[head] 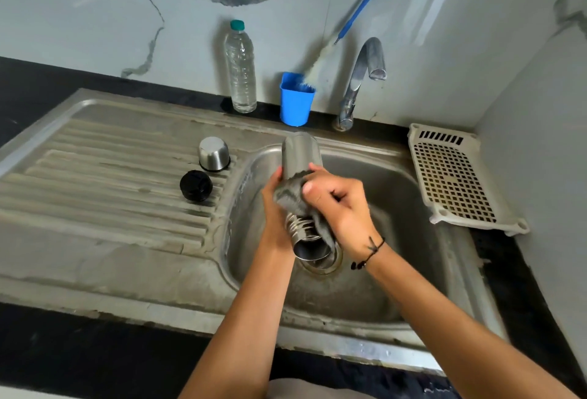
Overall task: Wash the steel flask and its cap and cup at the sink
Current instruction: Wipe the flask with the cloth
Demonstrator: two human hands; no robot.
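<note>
Steel flask (301, 152) tilted over the sink basin (397, 182), threaded mouth toward the viewer; left hand (274, 208) grips its body, right hand (341, 208) clutches a grey cloth (290, 197) against it.

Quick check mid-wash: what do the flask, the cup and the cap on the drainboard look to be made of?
Flask: brushed steel, by its dull grey sheen and bare metal neck threads.
Cup: the same brushed steel with a shinier base, standing upside down.
Cap: black, probably plastic, going by its matte moulded look.
</note>
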